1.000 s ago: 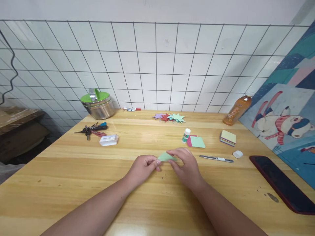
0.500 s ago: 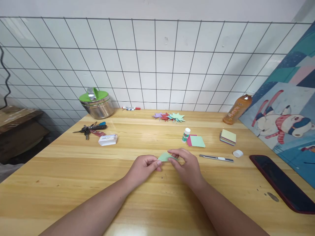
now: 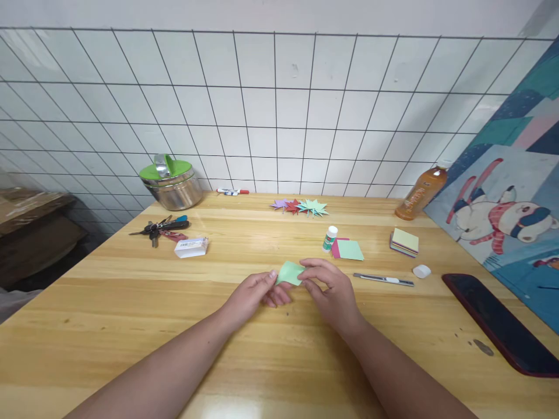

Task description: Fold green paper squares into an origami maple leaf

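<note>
Between my hands is a small light-green sheet of paper [image 3: 289,273], slightly curved and lifted off the table. My left hand [image 3: 257,293] pinches its left edge with the thumb on top and the fingers below. The right edge sits between the thumb and fingers of my right hand [image 3: 328,286]. Just beyond my right hand, a glue stick [image 3: 330,239] stands upright with its white cap on. Beside it, a green paper square [image 3: 350,250] partly covers a magenta one [image 3: 337,248]. A utility knife [image 3: 383,280] lies to the right of my right hand.
Folded paper stars [image 3: 299,207] lie near the wall. A steel pot [image 3: 179,195], keys [image 3: 159,228] and a small box [image 3: 191,247] stand left. On the right are a bottle [image 3: 421,193], a paper stack [image 3: 404,242], a white cap [image 3: 421,271] and a phone [image 3: 498,323].
The green paper has turned so that more of its face shows. My left fingers have spread beneath it, and my left thumb has moved up along its edge.
</note>
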`<action>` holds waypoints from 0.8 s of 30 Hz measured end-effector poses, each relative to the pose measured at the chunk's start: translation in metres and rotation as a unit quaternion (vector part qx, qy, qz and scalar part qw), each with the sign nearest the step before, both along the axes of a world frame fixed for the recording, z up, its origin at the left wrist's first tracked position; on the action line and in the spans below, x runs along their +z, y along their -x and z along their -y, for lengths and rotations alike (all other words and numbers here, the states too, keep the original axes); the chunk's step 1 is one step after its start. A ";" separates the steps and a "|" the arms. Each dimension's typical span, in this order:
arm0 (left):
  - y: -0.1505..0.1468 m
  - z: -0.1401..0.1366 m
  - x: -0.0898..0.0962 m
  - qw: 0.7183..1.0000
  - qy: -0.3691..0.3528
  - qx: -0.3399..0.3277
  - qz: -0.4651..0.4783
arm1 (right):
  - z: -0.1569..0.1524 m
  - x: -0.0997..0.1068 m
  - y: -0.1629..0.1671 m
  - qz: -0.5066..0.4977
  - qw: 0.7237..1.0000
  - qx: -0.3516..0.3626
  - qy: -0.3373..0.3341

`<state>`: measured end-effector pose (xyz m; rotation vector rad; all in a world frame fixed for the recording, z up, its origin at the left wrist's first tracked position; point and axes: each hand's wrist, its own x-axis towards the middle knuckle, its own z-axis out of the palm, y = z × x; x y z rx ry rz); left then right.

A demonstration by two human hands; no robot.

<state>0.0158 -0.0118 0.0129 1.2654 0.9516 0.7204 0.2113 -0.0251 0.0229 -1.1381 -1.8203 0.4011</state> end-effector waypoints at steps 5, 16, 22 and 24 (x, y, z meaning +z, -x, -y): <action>0.002 -0.001 0.003 1.000 -0.002 0.002 0.003 | 0.000 -0.002 0.000 0.014 0.998 0.066 0.001; 0.000 0.000 0.007 1.000 -0.005 0.019 0.016 | 0.005 -0.005 0.010 -0.024 0.989 0.124 0.077; -0.005 0.006 0.005 0.999 0.020 0.003 0.039 | -0.001 -0.004 0.013 -0.272 0.914 0.113 0.279; -0.007 0.008 0.004 0.999 0.020 0.004 0.042 | -0.001 -0.004 0.015 -0.319 0.882 0.099 0.332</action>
